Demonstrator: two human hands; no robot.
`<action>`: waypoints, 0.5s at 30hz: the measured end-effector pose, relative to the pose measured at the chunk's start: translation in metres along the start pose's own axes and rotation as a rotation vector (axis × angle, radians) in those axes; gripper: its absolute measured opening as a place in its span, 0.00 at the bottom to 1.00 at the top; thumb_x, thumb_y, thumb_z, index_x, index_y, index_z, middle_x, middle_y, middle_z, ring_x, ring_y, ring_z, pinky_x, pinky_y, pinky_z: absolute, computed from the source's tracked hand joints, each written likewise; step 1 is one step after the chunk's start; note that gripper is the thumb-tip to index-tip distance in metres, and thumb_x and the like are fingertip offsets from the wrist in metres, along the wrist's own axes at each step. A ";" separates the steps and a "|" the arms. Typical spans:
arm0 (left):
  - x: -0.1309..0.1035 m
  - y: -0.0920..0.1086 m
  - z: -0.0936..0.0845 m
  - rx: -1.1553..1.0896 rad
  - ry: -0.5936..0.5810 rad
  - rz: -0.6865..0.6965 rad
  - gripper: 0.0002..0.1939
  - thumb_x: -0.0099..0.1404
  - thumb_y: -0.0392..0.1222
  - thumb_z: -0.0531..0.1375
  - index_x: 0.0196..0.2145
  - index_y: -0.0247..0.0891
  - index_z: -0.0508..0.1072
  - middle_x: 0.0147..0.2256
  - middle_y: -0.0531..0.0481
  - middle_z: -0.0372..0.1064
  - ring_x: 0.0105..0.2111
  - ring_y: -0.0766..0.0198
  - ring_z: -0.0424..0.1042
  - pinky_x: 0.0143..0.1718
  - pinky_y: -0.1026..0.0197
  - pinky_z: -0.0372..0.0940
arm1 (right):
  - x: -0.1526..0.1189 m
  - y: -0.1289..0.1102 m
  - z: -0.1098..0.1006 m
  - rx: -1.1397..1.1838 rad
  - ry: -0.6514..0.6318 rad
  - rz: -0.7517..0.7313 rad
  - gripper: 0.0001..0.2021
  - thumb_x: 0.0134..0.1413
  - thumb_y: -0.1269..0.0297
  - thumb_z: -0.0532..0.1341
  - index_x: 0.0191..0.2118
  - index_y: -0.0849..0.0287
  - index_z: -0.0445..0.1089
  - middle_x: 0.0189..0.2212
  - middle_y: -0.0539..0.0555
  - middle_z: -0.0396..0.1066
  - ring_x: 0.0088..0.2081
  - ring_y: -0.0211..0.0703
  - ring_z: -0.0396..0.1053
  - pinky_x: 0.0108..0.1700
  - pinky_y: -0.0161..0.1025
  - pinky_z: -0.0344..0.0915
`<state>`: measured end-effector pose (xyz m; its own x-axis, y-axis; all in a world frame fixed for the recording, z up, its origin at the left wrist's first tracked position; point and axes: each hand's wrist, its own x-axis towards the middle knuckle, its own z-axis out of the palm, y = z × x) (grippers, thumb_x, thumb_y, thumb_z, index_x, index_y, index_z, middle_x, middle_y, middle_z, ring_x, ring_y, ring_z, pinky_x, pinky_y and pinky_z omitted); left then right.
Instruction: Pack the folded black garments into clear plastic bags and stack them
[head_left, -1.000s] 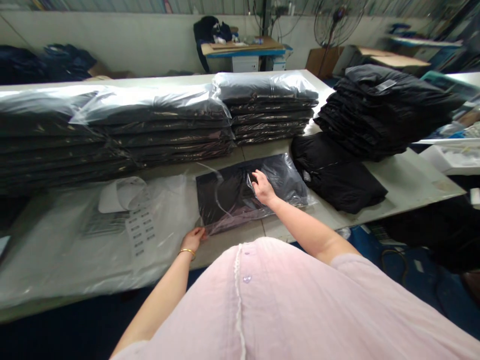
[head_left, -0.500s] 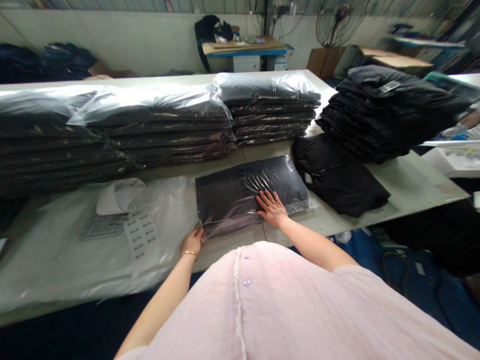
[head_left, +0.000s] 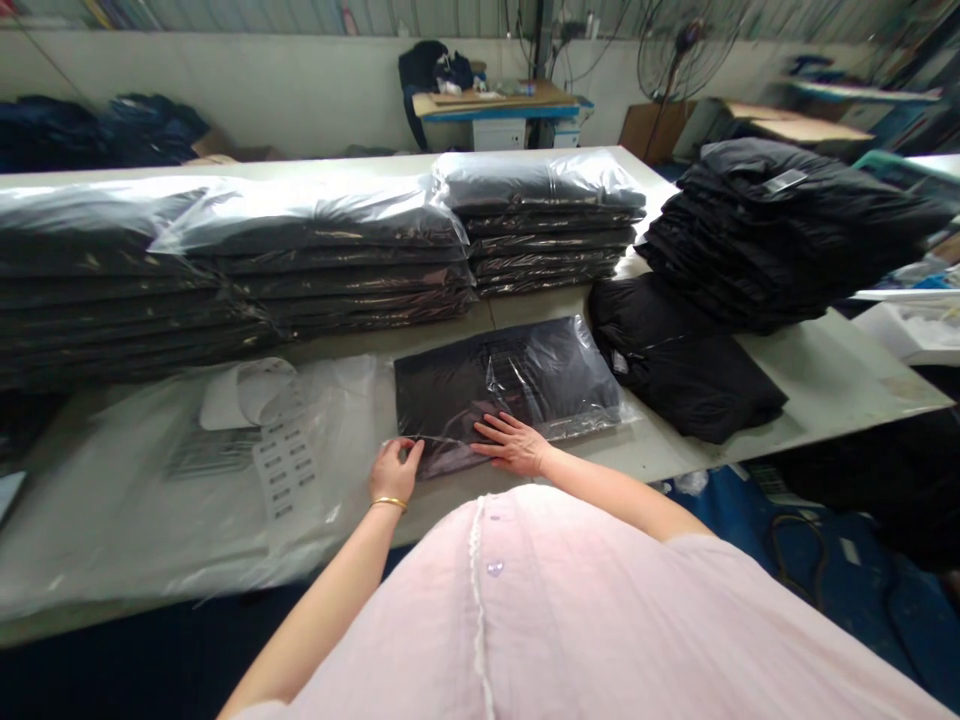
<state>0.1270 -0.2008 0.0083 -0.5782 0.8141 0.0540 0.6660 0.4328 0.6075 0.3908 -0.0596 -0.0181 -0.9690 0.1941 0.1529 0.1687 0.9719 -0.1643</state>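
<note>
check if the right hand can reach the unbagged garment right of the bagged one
Probably yes: the right hand rests on the bagged garment, and nothing tall stands between it and the unbagged garment.

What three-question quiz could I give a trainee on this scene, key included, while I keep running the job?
1. True or false: the right hand is clenched in a fist.
2. Multiple choice: which wrist wears the gold bangle? A) right B) both C) left
3. Short answer: what lies just to the right of the bagged dark item in the picture?

Key:
1. False; it lies open, spread over the near side of the bagged dark item.
2. C.
3. A folded black garment, not in plastic.
</note>
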 end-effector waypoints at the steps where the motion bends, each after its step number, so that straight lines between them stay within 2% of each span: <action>1: 0.002 0.005 0.002 -0.045 -0.006 0.011 0.18 0.61 0.56 0.57 0.37 0.39 0.74 0.41 0.44 0.73 0.45 0.55 0.71 0.51 0.53 0.63 | 0.001 0.000 0.001 0.004 -0.012 0.017 0.28 0.62 0.54 0.58 0.65 0.42 0.54 0.69 0.50 0.43 0.70 0.51 0.36 0.68 0.54 0.39; 4: 0.012 0.018 0.011 -0.196 -0.034 -0.005 0.26 0.57 0.56 0.62 0.49 0.39 0.72 0.45 0.44 0.73 0.46 0.56 0.71 0.51 0.54 0.64 | 0.003 0.001 0.001 0.019 -0.039 0.041 0.28 0.62 0.51 0.57 0.66 0.42 0.53 0.69 0.49 0.43 0.70 0.50 0.36 0.68 0.53 0.39; 6: 0.018 0.024 0.017 -0.323 -0.081 -0.051 0.32 0.56 0.55 0.63 0.55 0.40 0.67 0.49 0.43 0.72 0.44 0.58 0.73 0.46 0.55 0.66 | 0.003 0.002 0.000 0.031 -0.050 0.037 0.28 0.63 0.51 0.56 0.66 0.42 0.52 0.69 0.50 0.43 0.70 0.50 0.37 0.68 0.53 0.40; 9: 0.028 0.027 0.024 -0.536 -0.284 -0.136 0.28 0.59 0.59 0.59 0.50 0.38 0.69 0.49 0.39 0.73 0.35 0.60 0.75 0.33 0.59 0.68 | 0.003 0.002 0.001 0.038 -0.054 0.035 0.28 0.63 0.51 0.56 0.66 0.42 0.52 0.69 0.50 0.44 0.69 0.50 0.37 0.68 0.53 0.40; 11: 0.036 0.023 0.024 -0.658 -0.434 -0.185 0.25 0.61 0.60 0.56 0.43 0.35 0.70 0.44 0.38 0.75 0.34 0.58 0.76 0.31 0.59 0.68 | 0.003 0.003 0.002 0.040 -0.051 0.040 0.28 0.63 0.51 0.56 0.66 0.42 0.53 0.69 0.50 0.44 0.70 0.50 0.37 0.68 0.53 0.40; 12: 0.041 0.019 0.021 -0.694 -0.463 -0.209 0.23 0.62 0.59 0.55 0.40 0.35 0.69 0.42 0.38 0.76 0.35 0.57 0.77 0.32 0.59 0.69 | 0.003 0.003 0.003 0.041 -0.049 0.041 0.28 0.62 0.50 0.56 0.66 0.42 0.53 0.69 0.50 0.44 0.70 0.50 0.37 0.68 0.53 0.40; 13: 0.047 0.014 0.017 -0.701 -0.438 -0.236 0.20 0.63 0.57 0.54 0.38 0.35 0.69 0.41 0.38 0.76 0.37 0.56 0.77 0.34 0.57 0.70 | 0.003 0.003 0.003 0.042 -0.048 0.041 0.28 0.62 0.50 0.56 0.66 0.43 0.53 0.69 0.50 0.44 0.70 0.50 0.37 0.68 0.53 0.39; 15: 0.060 -0.002 0.001 -0.611 -0.247 -0.265 0.17 0.65 0.52 0.52 0.38 0.35 0.68 0.42 0.37 0.76 0.42 0.54 0.76 0.41 0.52 0.70 | 0.003 0.002 0.003 0.040 -0.046 0.039 0.28 0.63 0.49 0.56 0.66 0.43 0.53 0.69 0.50 0.44 0.70 0.50 0.36 0.68 0.53 0.39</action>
<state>0.0917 -0.1525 0.0091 -0.5119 0.8069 -0.2948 0.0921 0.3927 0.9151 0.3878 -0.0571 -0.0214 -0.9692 0.2244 0.1011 0.1999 0.9574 -0.2085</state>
